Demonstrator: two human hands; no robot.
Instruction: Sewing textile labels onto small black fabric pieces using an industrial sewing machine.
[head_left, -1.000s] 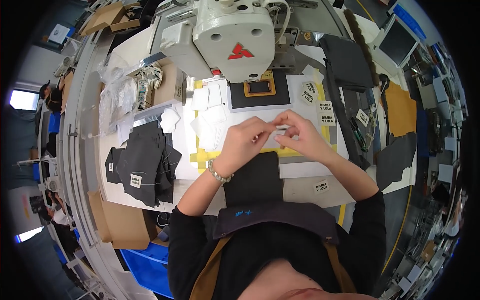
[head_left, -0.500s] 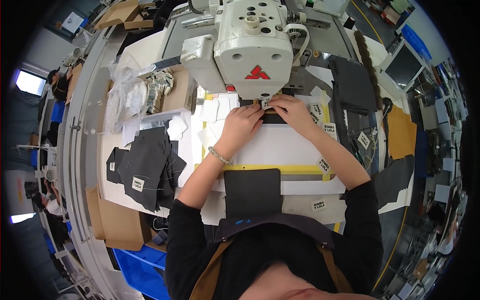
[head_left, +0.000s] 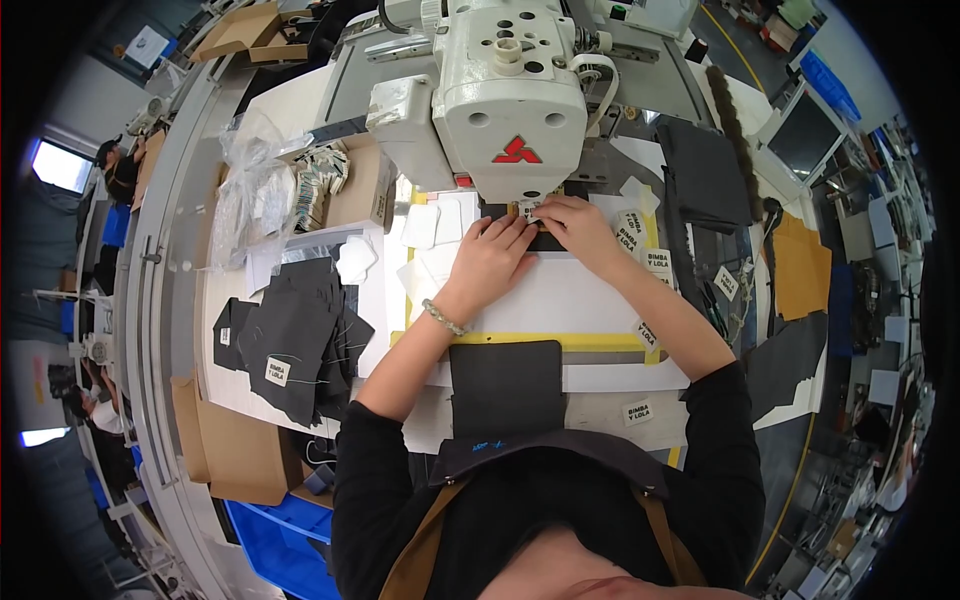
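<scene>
A small white label (head_left: 530,210) lies in the brass frame (head_left: 513,209) on a black piece (head_left: 548,243), right under the head of the white machine (head_left: 515,125). The right hand (head_left: 578,232) has its fingertips at the label's right edge, fingers bent and close together; whether they pinch it or only press it, I cannot tell. The left hand (head_left: 492,262) lies palm down with its fingers stretched out and its thumb apart, fingertips by the frame's left side, and holds nothing that shows. Beneath is a white board (head_left: 545,292) edged with yellow tape (head_left: 600,341). White pieces (head_left: 422,226) lie left of the hands, more labels (head_left: 658,262) along the right edge. Farther left are a pile of dark pieces (head_left: 290,325), a box (head_left: 360,185) and a plastic bag (head_left: 250,180); farther right, a black stack (head_left: 705,170), a tan piece (head_left: 802,265) and a monitor (head_left: 806,138). A blue bin (head_left: 270,550) sits below, at lower left.
</scene>
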